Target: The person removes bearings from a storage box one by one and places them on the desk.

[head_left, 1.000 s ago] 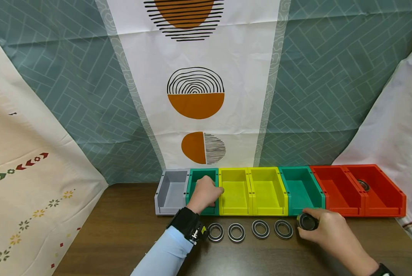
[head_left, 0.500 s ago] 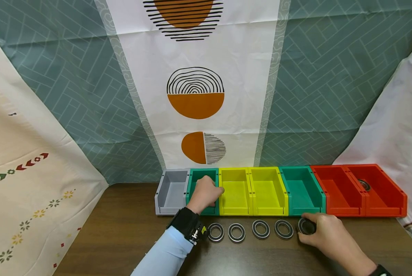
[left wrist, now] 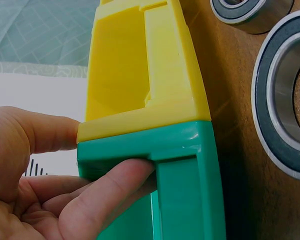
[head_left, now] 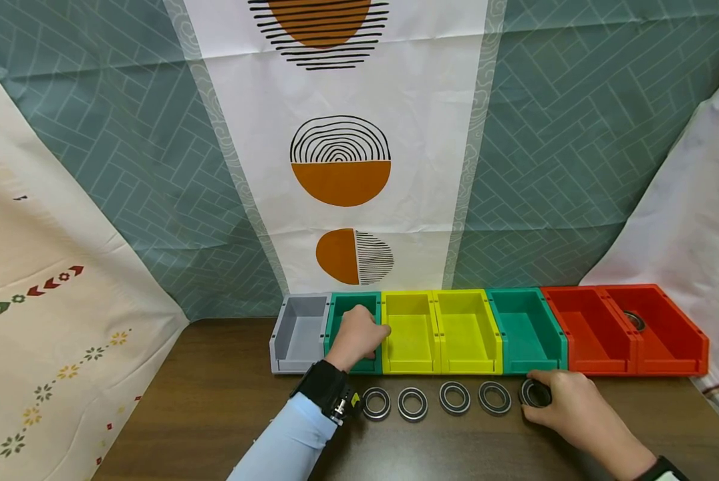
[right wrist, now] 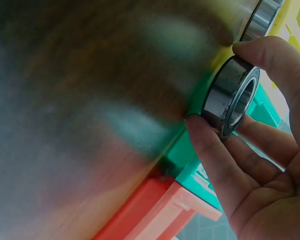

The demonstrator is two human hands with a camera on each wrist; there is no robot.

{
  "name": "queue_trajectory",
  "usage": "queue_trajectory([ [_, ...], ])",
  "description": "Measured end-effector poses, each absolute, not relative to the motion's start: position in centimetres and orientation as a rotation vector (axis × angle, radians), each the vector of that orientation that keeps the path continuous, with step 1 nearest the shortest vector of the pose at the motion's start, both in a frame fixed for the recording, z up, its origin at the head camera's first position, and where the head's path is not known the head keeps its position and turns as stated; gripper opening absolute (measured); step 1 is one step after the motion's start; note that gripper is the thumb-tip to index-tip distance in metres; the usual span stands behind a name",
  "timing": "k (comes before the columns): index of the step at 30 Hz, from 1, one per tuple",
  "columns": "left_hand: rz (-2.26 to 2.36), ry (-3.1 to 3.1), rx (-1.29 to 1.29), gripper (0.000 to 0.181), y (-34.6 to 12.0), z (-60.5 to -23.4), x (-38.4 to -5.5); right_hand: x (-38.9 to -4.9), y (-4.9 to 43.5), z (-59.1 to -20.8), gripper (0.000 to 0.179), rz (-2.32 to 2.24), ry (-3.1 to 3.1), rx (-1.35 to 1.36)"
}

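My left hand [head_left: 357, 337] reaches over the left green bin [head_left: 335, 327]. Its fingers are inside that bin, and its thumb lies against the top edge of the neighbouring yellow bin [left wrist: 145, 117], so the hand grips the shared wall. My right hand [head_left: 576, 407] pinches a ball bearing [head_left: 526, 394] by its rim, low at the table in front of the right green bin [head_left: 530, 367]. The right wrist view shows the thumb and a fingertip on opposite sides of this bearing [right wrist: 224, 95]. To its left, several more bearings [head_left: 494, 409] lie in a row on the table.
A row of bins runs along the back of the table [head_left: 227, 401]: a grey one [head_left: 290, 367] at the left end, two yellow ones in the middle, two red ones [head_left: 672, 368] at the right. One bearing [head_left: 635, 321] sits inside the rightmost red bin. Cloth hangs behind.
The right hand has lowered its bearing slightly toward the table, and the bearing has come level from a slight tilt. The left hand has stayed where it was.
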State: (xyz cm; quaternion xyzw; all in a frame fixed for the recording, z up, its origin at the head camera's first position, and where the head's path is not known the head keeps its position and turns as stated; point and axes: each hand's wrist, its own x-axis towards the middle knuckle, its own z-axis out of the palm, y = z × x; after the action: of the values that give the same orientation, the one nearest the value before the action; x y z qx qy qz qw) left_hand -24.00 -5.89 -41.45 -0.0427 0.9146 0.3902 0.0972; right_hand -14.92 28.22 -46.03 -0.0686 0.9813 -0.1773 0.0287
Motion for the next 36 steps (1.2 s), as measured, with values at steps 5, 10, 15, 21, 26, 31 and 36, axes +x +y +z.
queue_trajectory([
  [5, 1.153, 2.714, -0.13, 0.045, -5.9, -41.5, -23.9, -14.9, 28.2, -45.9, 0.056, -0.548, 3.015, -0.214],
  [10, 1.159, 2.715, -0.128, 0.045, -5.9, -41.4, -23.9, -15.0, 28.2, -45.9, 0.058, -0.537, 3.001, -0.199],
  [15, 1.158, 2.719, -0.124, 0.044, -6.0, -41.5, -23.9, -15.0, 28.4, -45.8, 0.057, -0.517, 3.004, -0.203],
  [21, 1.155, 2.72, -0.128, 0.044, -5.9, -41.5, -24.0, -15.0, 28.4, -45.6, 0.059, -0.496, 2.986, -0.201],
  [26, 1.152, 2.714, -0.138, 0.044, -5.9, -41.5, -24.0, -14.9, 28.2, -45.2, 0.06, -0.485, 2.994, -0.199],
  [31, 1.163, 2.719, -0.137, 0.044, -5.9, -41.7, -24.0, -14.6, 28.2, -44.3, 0.05, -0.516, 3.076, -0.269],
  [36, 1.16, 2.719, -0.13, 0.045, -5.9, -41.7, -24.0, -14.8, 28.4, -42.8, 0.039, -0.546, 3.188, -0.318],
])
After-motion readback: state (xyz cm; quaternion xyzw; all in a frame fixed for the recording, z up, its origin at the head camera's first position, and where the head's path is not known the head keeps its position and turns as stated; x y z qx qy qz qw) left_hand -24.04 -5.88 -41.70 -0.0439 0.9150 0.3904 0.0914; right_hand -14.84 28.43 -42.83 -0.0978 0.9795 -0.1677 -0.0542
